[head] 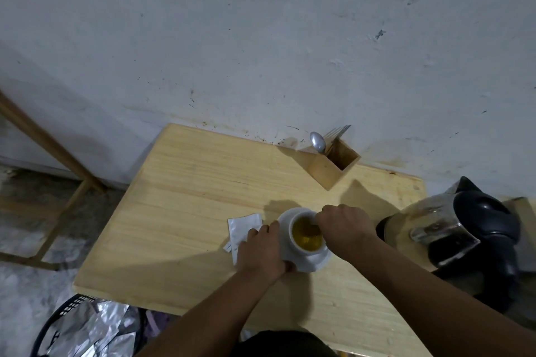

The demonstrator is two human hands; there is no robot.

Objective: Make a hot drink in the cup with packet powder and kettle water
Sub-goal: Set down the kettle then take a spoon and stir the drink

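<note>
wall (261,38): whitish, scuffed, stained low | floor (23,211): grey concrete | counter (179,211): pale wood against wall | wooden frame (49,142) left

- One head-worn camera looks steeply down from above the near edge of the wooden table (185,211)
- It faces the far wall (261,38), wide-angle, both forearms entering from the near side
</note>
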